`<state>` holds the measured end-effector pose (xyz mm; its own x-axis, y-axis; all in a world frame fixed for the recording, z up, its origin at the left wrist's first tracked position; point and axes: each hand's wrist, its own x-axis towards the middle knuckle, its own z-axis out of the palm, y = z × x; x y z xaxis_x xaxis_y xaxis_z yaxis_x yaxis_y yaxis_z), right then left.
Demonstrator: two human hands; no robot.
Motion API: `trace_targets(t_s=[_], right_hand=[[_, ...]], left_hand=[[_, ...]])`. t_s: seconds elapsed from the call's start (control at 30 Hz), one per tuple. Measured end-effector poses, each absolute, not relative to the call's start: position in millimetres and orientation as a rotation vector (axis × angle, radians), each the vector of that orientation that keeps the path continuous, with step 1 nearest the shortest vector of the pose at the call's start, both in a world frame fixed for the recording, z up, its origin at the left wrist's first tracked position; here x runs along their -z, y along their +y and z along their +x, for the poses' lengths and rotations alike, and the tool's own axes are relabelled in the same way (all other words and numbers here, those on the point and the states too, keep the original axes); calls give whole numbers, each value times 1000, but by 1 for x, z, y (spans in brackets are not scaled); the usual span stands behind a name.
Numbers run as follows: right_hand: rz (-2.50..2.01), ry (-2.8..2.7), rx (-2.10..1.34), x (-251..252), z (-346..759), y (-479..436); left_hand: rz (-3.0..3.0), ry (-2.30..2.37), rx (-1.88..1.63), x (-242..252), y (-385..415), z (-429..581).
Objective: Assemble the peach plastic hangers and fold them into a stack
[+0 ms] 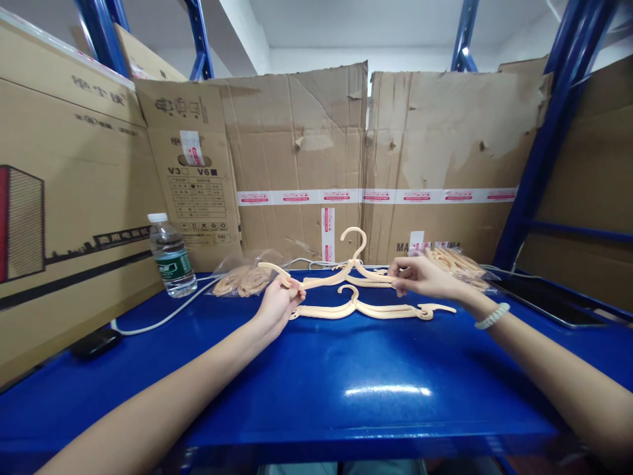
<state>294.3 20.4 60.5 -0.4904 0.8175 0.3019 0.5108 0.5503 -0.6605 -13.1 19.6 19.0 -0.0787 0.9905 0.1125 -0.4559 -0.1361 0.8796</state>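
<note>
I hold a cream plastic hanger above the blue table, hook upward. My left hand pinches its left arm near the curled end. My right hand pinches its right end, a white bead bracelet on that wrist. A second cream hanger lies flat on the table just below the held one, between my hands.
Clear bags of cream hanger parts lie at the back left and back right. A water bottle, a white cable and a black device sit left. A dark tablet lies right. Cardboard boxes wall the table.
</note>
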Motion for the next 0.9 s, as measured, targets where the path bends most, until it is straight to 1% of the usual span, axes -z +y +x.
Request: trace_targets(t_s=[0.2,0.3,0.37,0.43,0.53,0.6,0.67,0.8,0.9], right_hand=[[-1128,-2121,-701,-64,296,21],[-1156,-2065,-698,-69,297,17],[-1138,-2037,-730,-74,296,14],[-1109,-2043,-788,-77,294,9],[-1089,-2098,-914,-79,293,5],[-1083,-2148,-1012,-77,292,5],[-1080,-2218,-1091,-73,292,6],[-1105,-2373,-1171,-65,295,11],[-1144,-2528,-996,-60,297,16]], left_hand=[[837,798,-1589,-20,20,-10],[879,831,-1531,-21,14,-8],[1127,900,-1450,-20,4,-6],[1628,936,-1372,-18,-8,-2],[2423,759,-1223,-16,-24,3],[2708,728,-1141,-16,-28,3],[2837,833,-1093,-15,-26,1],[2910,993,-950,-11,-14,-5],[2974,993,-810,-8,-10,-6]])
